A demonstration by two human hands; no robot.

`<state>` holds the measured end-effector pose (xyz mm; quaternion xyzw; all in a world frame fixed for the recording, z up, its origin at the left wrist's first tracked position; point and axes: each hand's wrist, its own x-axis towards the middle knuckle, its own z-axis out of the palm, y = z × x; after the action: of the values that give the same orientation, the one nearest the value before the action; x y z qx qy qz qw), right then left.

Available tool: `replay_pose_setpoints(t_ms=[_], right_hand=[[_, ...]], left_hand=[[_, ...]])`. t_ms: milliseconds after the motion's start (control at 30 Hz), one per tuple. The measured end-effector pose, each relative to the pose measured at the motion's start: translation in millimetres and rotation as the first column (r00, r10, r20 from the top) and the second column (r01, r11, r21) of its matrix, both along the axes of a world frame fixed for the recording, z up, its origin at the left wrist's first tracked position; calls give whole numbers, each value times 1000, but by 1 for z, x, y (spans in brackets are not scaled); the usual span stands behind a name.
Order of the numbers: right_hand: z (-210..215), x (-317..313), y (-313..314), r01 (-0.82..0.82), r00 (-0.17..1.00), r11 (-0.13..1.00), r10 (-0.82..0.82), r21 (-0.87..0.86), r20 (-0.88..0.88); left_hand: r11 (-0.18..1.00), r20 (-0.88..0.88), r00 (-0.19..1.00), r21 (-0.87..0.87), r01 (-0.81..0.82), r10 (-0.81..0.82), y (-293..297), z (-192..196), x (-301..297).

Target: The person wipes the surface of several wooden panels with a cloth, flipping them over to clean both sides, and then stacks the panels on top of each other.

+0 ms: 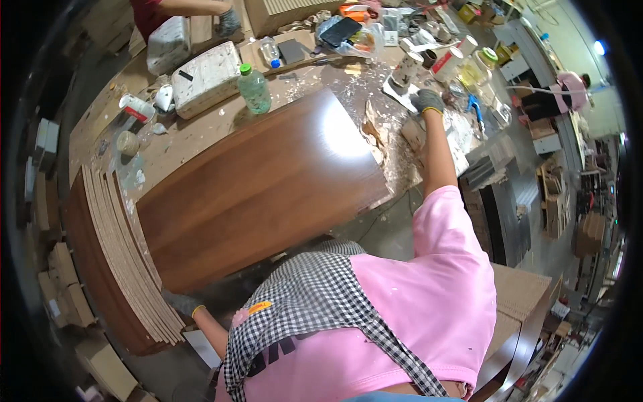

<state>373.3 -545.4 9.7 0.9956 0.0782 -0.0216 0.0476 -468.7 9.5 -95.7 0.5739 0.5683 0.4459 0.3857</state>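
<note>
A glossy brown wood-grain panel (261, 194) lies slantwise across the workbench in front of me. My right hand (427, 101), in a dark grey glove with a yellow cuff, reaches to the far right of the bench. Its fingers curl over the edge of a white flat piece (398, 94), beside a smeared cup (406, 70). My left hand (179, 303), gloved alike, is low at the panel's near left corner, next to a stack of boards (127, 254) with bare chipboard edges. Its fingers are blurred and partly hidden.
Beyond the panel stand a green bottle (254, 90) and a paint-smeared white block (206, 79). Cups, a yellow-liquid jar (477, 67) and a blue-handled tool (475, 110) crowd the right side. A co-worker's gloved hand (228, 24) is across the bench; another person (562, 94) is farther right.
</note>
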Motion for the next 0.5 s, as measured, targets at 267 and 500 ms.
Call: replay_pose_setpoints(t_ms=[267,500], right_hand=[[-38,72,-5,108,923,965,-186,-238,-337],[-24,57,-28,188,981,982,-188,-7,-51]], left_hand=[[981,289,950,-185,-67,119,-10,14,17],[997,-51,999,-78,-20,16,12,-6,24]])
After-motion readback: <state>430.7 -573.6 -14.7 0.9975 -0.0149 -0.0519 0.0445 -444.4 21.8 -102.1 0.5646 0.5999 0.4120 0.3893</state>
